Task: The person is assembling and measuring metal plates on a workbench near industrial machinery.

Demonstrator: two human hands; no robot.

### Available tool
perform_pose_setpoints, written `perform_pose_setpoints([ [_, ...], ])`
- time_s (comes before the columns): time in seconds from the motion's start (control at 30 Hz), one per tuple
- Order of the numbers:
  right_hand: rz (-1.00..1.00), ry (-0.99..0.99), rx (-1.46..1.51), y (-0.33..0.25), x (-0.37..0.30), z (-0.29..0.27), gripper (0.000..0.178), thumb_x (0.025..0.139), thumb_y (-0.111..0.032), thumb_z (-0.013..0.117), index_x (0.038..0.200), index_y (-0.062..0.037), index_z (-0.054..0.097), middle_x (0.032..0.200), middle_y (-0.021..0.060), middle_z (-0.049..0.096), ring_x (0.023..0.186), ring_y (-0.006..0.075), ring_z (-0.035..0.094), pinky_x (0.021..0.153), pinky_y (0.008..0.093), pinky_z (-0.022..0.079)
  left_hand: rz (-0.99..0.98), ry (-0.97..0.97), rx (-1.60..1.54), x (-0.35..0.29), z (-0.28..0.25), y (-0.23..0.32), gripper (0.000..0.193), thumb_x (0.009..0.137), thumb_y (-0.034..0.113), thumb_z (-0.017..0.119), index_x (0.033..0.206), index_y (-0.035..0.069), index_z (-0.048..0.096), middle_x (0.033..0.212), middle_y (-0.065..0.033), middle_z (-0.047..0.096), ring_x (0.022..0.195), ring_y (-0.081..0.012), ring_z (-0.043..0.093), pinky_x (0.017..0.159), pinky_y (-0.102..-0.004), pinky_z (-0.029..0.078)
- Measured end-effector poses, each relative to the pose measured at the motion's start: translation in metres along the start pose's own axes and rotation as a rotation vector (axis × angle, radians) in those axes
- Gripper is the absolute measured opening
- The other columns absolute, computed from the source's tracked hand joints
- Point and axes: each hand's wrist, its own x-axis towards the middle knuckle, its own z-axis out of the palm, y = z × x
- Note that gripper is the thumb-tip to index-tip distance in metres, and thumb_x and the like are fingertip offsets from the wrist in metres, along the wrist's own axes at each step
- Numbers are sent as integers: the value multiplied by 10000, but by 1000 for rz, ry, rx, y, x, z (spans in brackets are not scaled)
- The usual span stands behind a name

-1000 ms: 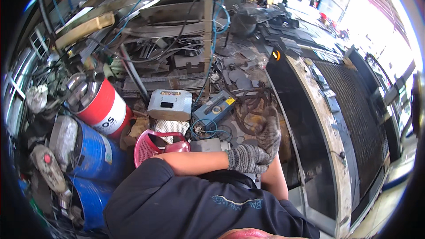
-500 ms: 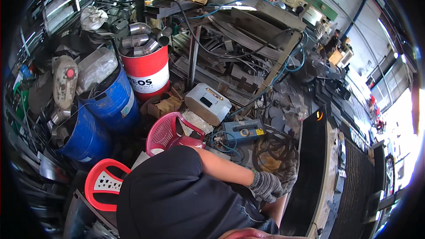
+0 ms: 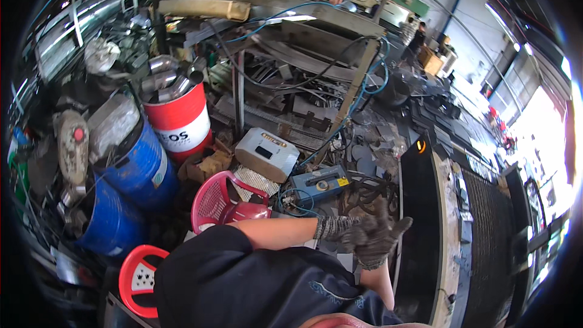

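Note:
Both my hands wear grey knitted gloves and meet in front of my black shirt (image 3: 255,273). My left hand (image 3: 340,229) reaches in from the left, its fingers against the palm side of my right hand; the overlap and blur hide how they are bent. Coming up from below, my right hand (image 3: 371,243) has its fingers stretched away from me and a digit sticking out to the right. I see no object in it. Just beyond the hands lie dark coiled hoses (image 3: 364,191) and a blue machine case (image 3: 320,183) with a handle on top.
A pink plastic chair (image 3: 212,197) and a red one (image 3: 130,276) stand left, near blue drums (image 3: 115,222) and a red-white drum (image 3: 182,118) of metal parts. A silver box (image 3: 267,153) sits behind. At right runs a long dark machine bed (image 3: 419,237). People (image 3: 416,39) stand far back.
My view has shifted, so the surroundings sit further left. My gloved hands, clasped low together before, are now raised, with the right hand's fingers spread out.

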Motion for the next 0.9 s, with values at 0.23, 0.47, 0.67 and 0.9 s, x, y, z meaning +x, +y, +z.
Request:
perform_pose_setpoints([
  [0.23, 116, -122, 139, 20, -13, -16, 1306, 719, -987, 483, 1550, 14, 379, 1489, 344, 486, 1346, 634, 454, 1038, 766, 401, -16, -22, -14, 16, 33, -21, 365, 958, 431, 649, 1114, 117, 751, 1032, -63, 772, 892, -200, 726, 756, -381, 573],
  [0.47, 41, -100, -67, 15, -36, -7, 951, 963, -806, 363, 1637, -135, 339, 1656, 207, 360, 1511, 450, 334, 1213, 693, 196, -59, -24, -69, -6, 15, -17, 374, 963, 440, 648, 1127, 118, 744, 1045, -58, 769, 892, -193, 722, 748, -373, 572],
  [0.67, 55, 58, -237, 4, -49, 21, 896, 1013, -711, 361, 1628, -62, 320, 1652, 240, 348, 1516, 514, 297, 1235, 680, 169, -126, -62, -78, -8, 20, -26, 382, 968, 448, 647, 1138, 119, 739, 1056, -53, 766, 892, -186, 718, 741, -366, 570],
  [0.9, 71, -124, 39, 18, -44, 9, 726, 1085, -535, 343, 1625, -50, 312, 1680, 211, 296, 1548, 462, 266, 1249, 645, 199, -164, -68, -118, -23, 17, -45, 392, 973, 458, 645, 1151, 119, 732, 1070, -48, 763, 892, -179, 714, 733, -358, 568],
])
